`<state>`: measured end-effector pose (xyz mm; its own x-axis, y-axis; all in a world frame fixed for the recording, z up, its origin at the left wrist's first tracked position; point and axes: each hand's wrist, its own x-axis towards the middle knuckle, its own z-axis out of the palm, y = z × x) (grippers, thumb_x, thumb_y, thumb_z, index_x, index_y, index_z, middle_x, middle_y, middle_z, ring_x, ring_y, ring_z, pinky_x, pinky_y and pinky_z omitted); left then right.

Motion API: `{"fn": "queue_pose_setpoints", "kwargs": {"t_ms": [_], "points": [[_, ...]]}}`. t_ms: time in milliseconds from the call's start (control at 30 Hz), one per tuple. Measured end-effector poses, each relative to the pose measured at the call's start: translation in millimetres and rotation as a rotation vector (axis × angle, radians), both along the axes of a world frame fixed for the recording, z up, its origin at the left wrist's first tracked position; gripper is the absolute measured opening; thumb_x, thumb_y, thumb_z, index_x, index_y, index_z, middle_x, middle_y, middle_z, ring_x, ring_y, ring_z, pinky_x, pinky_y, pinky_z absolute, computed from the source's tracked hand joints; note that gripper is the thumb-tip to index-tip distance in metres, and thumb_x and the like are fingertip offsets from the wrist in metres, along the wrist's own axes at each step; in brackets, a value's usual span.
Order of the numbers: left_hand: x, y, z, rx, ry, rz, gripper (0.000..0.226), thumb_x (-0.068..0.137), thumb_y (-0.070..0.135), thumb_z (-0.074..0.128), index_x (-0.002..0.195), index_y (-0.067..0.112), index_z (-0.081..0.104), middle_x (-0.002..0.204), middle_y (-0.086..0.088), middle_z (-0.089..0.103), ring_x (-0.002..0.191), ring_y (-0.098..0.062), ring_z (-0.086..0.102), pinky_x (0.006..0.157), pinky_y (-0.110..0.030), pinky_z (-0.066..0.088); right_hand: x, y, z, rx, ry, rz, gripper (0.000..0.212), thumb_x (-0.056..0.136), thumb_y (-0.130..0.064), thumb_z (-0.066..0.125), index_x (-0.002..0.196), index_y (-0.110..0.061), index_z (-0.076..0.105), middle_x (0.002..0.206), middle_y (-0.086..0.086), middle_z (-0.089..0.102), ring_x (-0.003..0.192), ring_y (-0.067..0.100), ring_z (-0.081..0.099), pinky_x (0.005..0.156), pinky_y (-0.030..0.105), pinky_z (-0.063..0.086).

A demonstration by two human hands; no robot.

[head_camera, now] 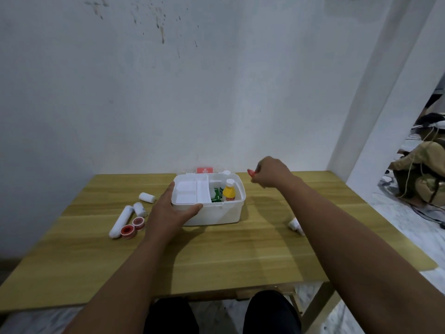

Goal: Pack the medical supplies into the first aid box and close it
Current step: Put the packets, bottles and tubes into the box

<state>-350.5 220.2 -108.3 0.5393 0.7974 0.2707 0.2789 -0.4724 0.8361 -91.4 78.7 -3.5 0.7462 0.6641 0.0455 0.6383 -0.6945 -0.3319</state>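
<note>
A white first aid box (218, 214) stands open at the table's far middle, its lid with a red cross label (204, 170) behind it. Inside sit a white divided tray (192, 191), a green packet (216, 195) and a yellow bottle (229, 191). My left hand (166, 213) grips the tray's front left corner. My right hand (271, 173) hovers right of the box, closed on a small red item (251, 173). Left of the box lie two white bandage rolls (147, 197), a long white tube (121, 221) and two red tape rolls (132, 226).
A small white bottle (295, 225) lies on the wooden table (228, 256) under my right forearm. A white wall rises just behind the table. A seated person (426, 169) is on the floor at far right. My knees show under the table's near edge.
</note>
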Motion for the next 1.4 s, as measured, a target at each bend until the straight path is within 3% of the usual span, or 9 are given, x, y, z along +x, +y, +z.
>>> {"fn": "queue_pose_setpoints", "kwargs": {"t_ms": [200, 433, 633, 733, 900, 967, 1167, 1300, 1400], "points": [[1, -2, 0, 0.009, -0.013, 0.003, 0.098, 0.071, 0.055, 0.086, 0.153, 0.038, 0.035, 0.150, 0.007, 0.051, 0.131, -0.019, 0.050, 0.094, -0.041, 0.053, -28, 21, 40, 0.338, 0.191, 0.206, 0.035, 0.078, -0.024, 0.088, 0.108, -0.009, 0.077, 0.096, 0.004, 0.072, 0.088, 0.018, 0.066, 0.072, 0.030, 0.051], [1, 1, -1, 0.007, -0.002, 0.001, 0.101, 0.069, 0.060, 0.085, 0.154, 0.040, 0.034, 0.151, 0.008, 0.050, 0.133, -0.019, 0.049, 0.095, -0.043, 0.053, -70, 47, 31, -0.032, 0.057, 0.409, 0.022, 0.079, -0.011, 0.085, 0.098, -0.010, 0.075, 0.095, 0.004, 0.073, 0.076, 0.016, 0.074, 0.074, 0.032, 0.065], [1, -2, 0, 0.028, -0.022, 0.009, 0.097, 0.071, 0.056, 0.086, 0.153, 0.038, 0.036, 0.148, 0.010, 0.052, 0.121, -0.004, 0.044, 0.091, -0.032, 0.048, -84, 67, 6, -0.312, -0.137, 0.381, 0.018, 0.077, -0.004, 0.080, 0.077, -0.016, 0.066, 0.081, 0.005, 0.071, 0.079, 0.023, 0.072, 0.080, 0.042, 0.063], [0, -2, 1, 0.021, -0.036, 0.006, 0.097, 0.071, 0.055, 0.086, 0.153, 0.038, 0.037, 0.137, 0.020, 0.051, 0.119, -0.003, 0.044, 0.091, -0.031, 0.048, -87, 74, -3, -0.380, -0.177, 0.370, 0.018, 0.076, -0.001, 0.076, 0.072, -0.013, 0.062, 0.075, 0.005, 0.068, 0.068, 0.020, 0.066, 0.073, 0.035, 0.061], [0, -2, 2, 0.031, -0.040, 0.002, 0.096, 0.071, 0.054, 0.086, 0.152, 0.037, 0.038, 0.131, 0.023, 0.050, 0.118, -0.002, 0.044, 0.091, -0.030, 0.048, -88, 75, -13, -0.427, -0.237, 0.372, 0.019, 0.086, 0.002, 0.063, 0.078, -0.012, 0.054, 0.076, 0.002, 0.053, 0.066, 0.018, 0.053, 0.067, 0.033, 0.049], [0, -1, 1, 0.028, -0.034, 0.008, 0.098, 0.070, 0.056, 0.086, 0.153, 0.037, 0.037, 0.139, 0.017, 0.052, 0.119, -0.002, 0.044, 0.094, -0.033, 0.049, -84, 76, -18, -0.457, -0.199, 0.384, 0.006, 0.091, -0.005, 0.062, 0.094, -0.009, 0.063, 0.082, 0.003, 0.058, 0.075, 0.021, 0.057, 0.071, 0.034, 0.051], [-1, -2, 2, 0.040, -0.031, -0.013, 0.095, 0.069, 0.059, 0.084, 0.149, 0.042, 0.038, 0.140, 0.018, 0.054, 0.120, -0.003, 0.047, 0.095, -0.036, 0.051, -75, 72, -23, -0.449, -0.053, 0.352, 0.020, 0.095, -0.017, 0.062, 0.112, -0.011, 0.071, 0.110, 0.007, 0.071, 0.086, 0.024, 0.064, 0.066, 0.031, 0.050], [-1, -1, 1, 0.039, -0.015, -0.005, 0.099, 0.067, 0.063, 0.083, 0.152, 0.041, 0.036, 0.147, 0.013, 0.053, 0.129, -0.012, 0.050, 0.097, -0.041, 0.053, -78, 71, -16, -0.386, -0.054, 0.338, 0.017, 0.086, -0.011, 0.071, 0.102, -0.011, 0.070, 0.102, 0.008, 0.071, 0.090, 0.024, 0.071, 0.082, 0.040, 0.062], [-1, 0, 0, 0.021, -0.003, -0.002, 0.104, 0.065, 0.069, 0.081, 0.153, 0.040, 0.034, 0.150, 0.010, 0.051, 0.133, -0.017, 0.049, 0.098, -0.046, 0.054, -75, 67, 3, -0.248, -0.018, 0.331, 0.014, 0.078, -0.002, 0.077, 0.091, -0.008, 0.075, 0.089, 0.010, 0.076, 0.076, 0.023, 0.076, 0.074, 0.044, 0.066]]}}
